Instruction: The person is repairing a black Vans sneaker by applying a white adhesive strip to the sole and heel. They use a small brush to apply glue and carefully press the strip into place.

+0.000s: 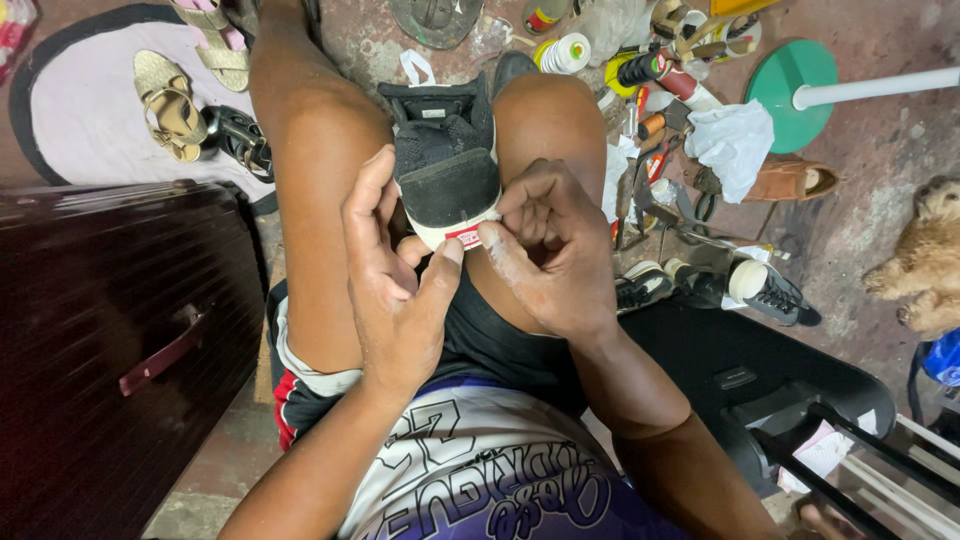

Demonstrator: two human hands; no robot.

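Together, left hand (pixel 395 285) and right hand (pixel 555 255) fingers pinch black shoe (pixel 445 165) heel.

Labels/pkgs in view:

1. Heel label (pixel 469 236): small rectangular tab, red w/ white, on white heel end of the black shoe (pixel 445 165), centre frame. Left hand (pixel 395 275) thumb tip touches it; right hand (pixel 550 250) fingers just beside it.
2. Round container (pixel 541 17), top centre on floor: red/yellow label band.
3. Tape roll (pixel 568 52), white, just right of it.
4. Tube (pixel 645 68), black w/ yellow end, among tools, upper right.
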